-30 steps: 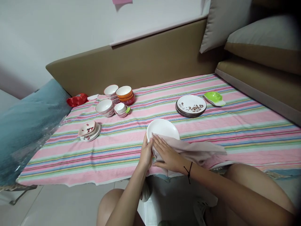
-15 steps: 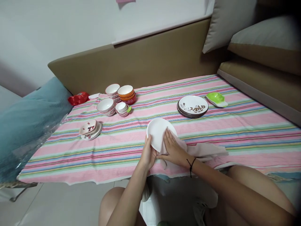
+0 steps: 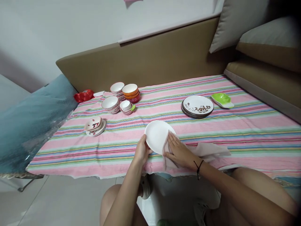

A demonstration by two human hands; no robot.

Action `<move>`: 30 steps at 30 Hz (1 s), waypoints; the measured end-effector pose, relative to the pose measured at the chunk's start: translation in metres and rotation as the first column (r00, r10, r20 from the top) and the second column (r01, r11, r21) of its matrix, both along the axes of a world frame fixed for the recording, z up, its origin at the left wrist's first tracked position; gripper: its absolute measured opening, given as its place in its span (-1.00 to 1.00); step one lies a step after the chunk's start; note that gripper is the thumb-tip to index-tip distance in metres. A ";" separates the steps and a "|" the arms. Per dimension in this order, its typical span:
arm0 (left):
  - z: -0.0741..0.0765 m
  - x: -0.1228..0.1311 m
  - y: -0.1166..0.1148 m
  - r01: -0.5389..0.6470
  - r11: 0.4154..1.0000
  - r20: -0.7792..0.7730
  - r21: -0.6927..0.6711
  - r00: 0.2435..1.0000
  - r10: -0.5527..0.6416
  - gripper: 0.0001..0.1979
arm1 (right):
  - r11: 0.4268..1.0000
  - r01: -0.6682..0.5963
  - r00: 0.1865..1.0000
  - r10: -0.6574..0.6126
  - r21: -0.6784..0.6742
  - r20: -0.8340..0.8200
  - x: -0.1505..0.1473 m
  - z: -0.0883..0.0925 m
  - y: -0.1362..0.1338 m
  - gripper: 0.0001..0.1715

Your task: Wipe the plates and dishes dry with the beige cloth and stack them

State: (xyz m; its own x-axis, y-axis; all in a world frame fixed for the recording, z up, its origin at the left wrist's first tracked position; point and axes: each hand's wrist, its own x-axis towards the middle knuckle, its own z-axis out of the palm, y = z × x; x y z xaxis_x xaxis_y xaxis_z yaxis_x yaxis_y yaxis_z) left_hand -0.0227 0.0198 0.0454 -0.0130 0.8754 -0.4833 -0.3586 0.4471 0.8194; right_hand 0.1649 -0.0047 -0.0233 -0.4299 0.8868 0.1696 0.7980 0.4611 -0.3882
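Note:
A plain white plate (image 3: 156,135) is held tilted above the striped cloth, near its front edge. My left hand (image 3: 141,150) grips the plate's left rim, thumb on top and the other fingers underneath. On the right side of the plate, my right hand (image 3: 180,151) presses a pale pink cloth (image 3: 207,150) against the surface, fingers stretched together over the fabric. The rest of that cloth trails to the right. Part of the plate's right rim is hidden by the cloth and hand.
On the striped cloth (image 3: 122,131) stand brown-patterned plates (image 3: 197,105), a green leaf-shaped dish (image 3: 221,99), stacked orange bowls (image 3: 130,90), a white bowl (image 3: 110,103), small cups (image 3: 125,106) and small dishes (image 3: 93,124). A blue cushion (image 3: 37,122) lies left; brown cushions (image 3: 265,72) lie right.
The plate has turned flatter and my left hand has shifted slightly left along its rim. My right hand with the cloth has slid a little right, towards the plate's edge.

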 end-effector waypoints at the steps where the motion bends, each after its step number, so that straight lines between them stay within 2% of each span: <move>1: 0.002 0.001 -0.001 0.016 1.000 0.011 0.021 1.000 -0.016 -0.67 | 1.000 0.018 1.000 -0.018 0.001 -0.026 -0.002 -0.001 0.008 0.00; 5: 0.007 0.004 -0.003 0.110 0.991 0.032 0.075 0.993 -0.113 -0.73 | 0.988 0.155 0.978 -0.155 -0.007 -0.142 -0.022 0.003 0.039 -0.17; 7: 0.006 0.005 -0.002 0.118 0.989 0.034 0.090 0.992 -0.121 -0.73 | 0.982 0.189 0.968 -0.186 0.003 -0.167 -0.036 0.010 0.047 -0.23; 8: 0.005 0.005 -0.002 0.110 0.989 0.031 0.097 0.993 -0.114 -0.72 | 0.986 0.168 0.972 -0.162 0.020 -0.172 -0.043 0.014 0.048 -0.25; 10: 0.003 0.005 -0.001 0.107 0.990 0.029 0.091 0.993 -0.110 -0.67 | 0.996 0.052 0.983 -0.039 0.068 -0.179 -0.053 0.022 0.044 -0.29; 14: 0.001 0.000 0.001 0.144 0.986 0.081 0.086 0.985 -0.151 -0.47 | 0.969 -0.205 0.960 0.227 0.136 -0.166 -0.058 0.030 0.017 -0.28; 17: 0.000 -0.003 0.002 0.161 0.984 0.096 0.076 0.981 -0.168 -0.47 | 0.954 -0.274 0.953 0.286 0.119 -0.099 -0.048 0.027 -0.008 -0.26; 19: -0.001 -0.004 0.002 0.151 0.986 0.052 0.067 0.987 -0.155 -0.55 | 0.971 -0.219 0.973 0.225 0.094 -0.054 -0.038 0.021 -0.020 -0.25; 22: -0.003 -0.002 0.001 0.122 0.987 -0.026 0.101 0.992 -0.119 -0.63 | 0.996 -0.007 1.000 0.009 0.085 -0.018 -0.024 0.009 -0.020 -0.17; 25: -0.004 0.002 0.000 0.125 0.983 -0.068 0.136 0.991 -0.116 -0.63 | 0.982 0.169 0.986 -0.168 0.088 -0.021 -0.016 -0.001 -0.003 -0.11; 30: -0.004 0.004 0.000 0.144 0.971 -0.102 0.190 0.987 -0.126 -0.64 | 0.929 0.362 0.926 -0.348 0.082 -0.144 -0.023 -0.007 0.043 -0.12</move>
State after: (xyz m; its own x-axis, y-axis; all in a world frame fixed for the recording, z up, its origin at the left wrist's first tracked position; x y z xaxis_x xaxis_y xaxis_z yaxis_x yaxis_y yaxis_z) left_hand -0.0189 0.0196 0.0413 0.0763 0.9494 -0.3047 -0.2276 0.3141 0.9217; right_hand 0.1421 0.0379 -0.0306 -0.0595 0.9515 0.3018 0.8654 0.1999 -0.4595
